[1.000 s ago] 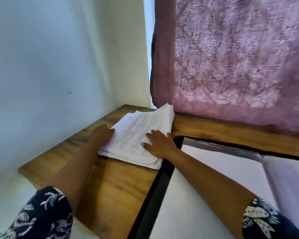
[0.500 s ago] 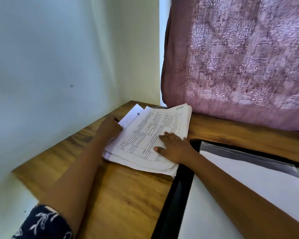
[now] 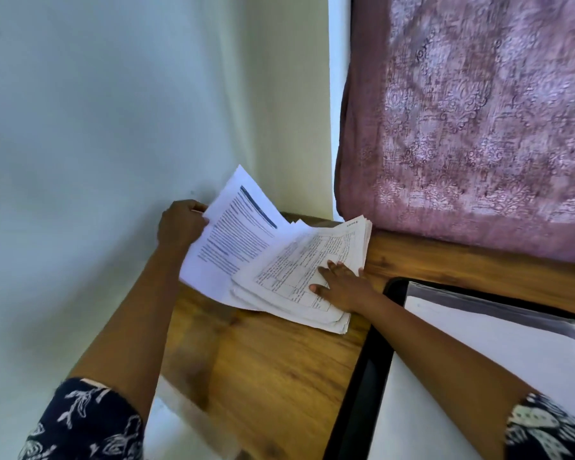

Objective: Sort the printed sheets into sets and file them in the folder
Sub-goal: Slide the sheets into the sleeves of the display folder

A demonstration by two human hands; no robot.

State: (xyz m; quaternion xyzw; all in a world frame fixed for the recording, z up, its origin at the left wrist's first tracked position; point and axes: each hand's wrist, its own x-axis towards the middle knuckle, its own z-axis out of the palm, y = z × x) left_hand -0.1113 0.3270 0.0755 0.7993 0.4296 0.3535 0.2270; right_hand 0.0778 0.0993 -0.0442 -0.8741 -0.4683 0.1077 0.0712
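At a room corner, a pale bluish-white wall (image 3: 97,127) fills the view from 9 to 12 o'clock. A mauve curtain (image 3: 472,127) with a faded floral print hangs from 12 to 3 o'clock, its hem meeting the far edge of a wood-grain counter (image 3: 273,376). A bright strip shows between wall and curtain.

On the counter at 4 o'clock lies an open folder (image 3: 365,376) with a black border. A plain white page faces up inside it, and a clear plastic sleeve (image 3: 478,302) runs along its far side. Just beside the folder, at its 10 o'clock, rests a thick stack of printed sheets (image 3: 299,270). The pages are white and slightly fanned at the edges, and the top one bears a ruled table packed with small text.

A person's right hand (image 3: 342,283) lies flat on the top page toward the stack's 4 o'clock corner, fingers straight and spread, pressing down. At the stack's 9 o'clock side, the left hand (image 3: 180,224) grips the outer edge of a few lifted sheets (image 3: 233,240), fingers curled round the paper. These pages tilt up off the counter toward the wall and show lines of blue-toned print under a dark blue header bar; their inner edge meets the stack. Dark sleeves (image 3: 83,423) with a white leaf print cover both arms at 7 and 5 o'clock.
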